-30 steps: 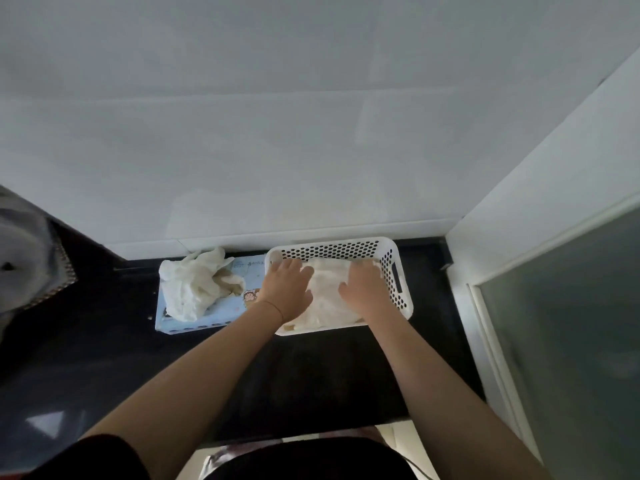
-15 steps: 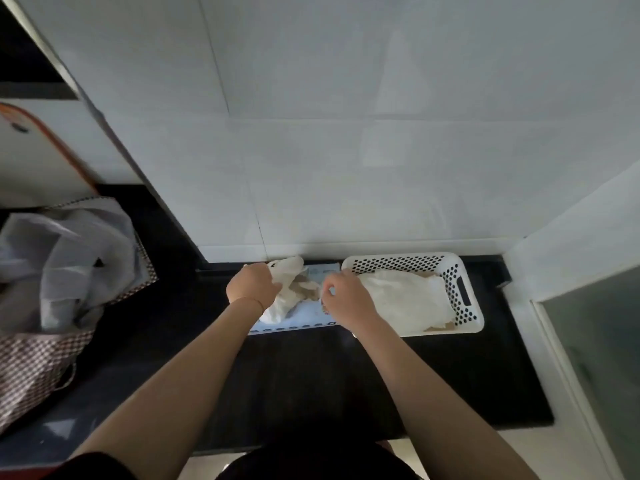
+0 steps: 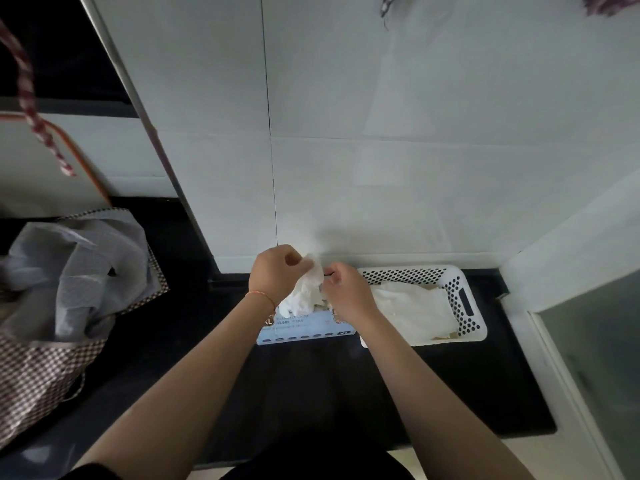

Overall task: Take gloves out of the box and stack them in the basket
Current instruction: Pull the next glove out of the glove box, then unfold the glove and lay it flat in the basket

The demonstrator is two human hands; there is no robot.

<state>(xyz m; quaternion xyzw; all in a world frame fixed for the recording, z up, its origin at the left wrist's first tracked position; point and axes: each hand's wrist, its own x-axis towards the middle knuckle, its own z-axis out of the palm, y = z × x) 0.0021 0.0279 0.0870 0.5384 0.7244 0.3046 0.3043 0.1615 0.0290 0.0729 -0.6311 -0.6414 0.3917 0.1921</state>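
A pale blue glove box (image 3: 304, 325) lies flat on the dark counter by the wall. A crumpled white glove (image 3: 306, 292) rises out of its top. My left hand (image 3: 275, 273) pinches the glove's upper end above the box. My right hand (image 3: 346, 289) grips the same glove from the right side, just over the box's right end. Right of the box sits a white perforated basket (image 3: 464, 299), with flattened white gloves (image 3: 414, 311) stacked inside it.
A checked fabric bag (image 3: 45, 358) stuffed with grey plastic bags (image 3: 72, 268) stands at the left on the counter. White tiled wall (image 3: 381, 168) runs behind the box and basket. A white side wall with a glass panel (image 3: 595, 358) closes off the right.
Both hands left the basket, where they pressed the stacked gloves, and moved left to the box. They now lift one glove up out of it. The camera swung left.
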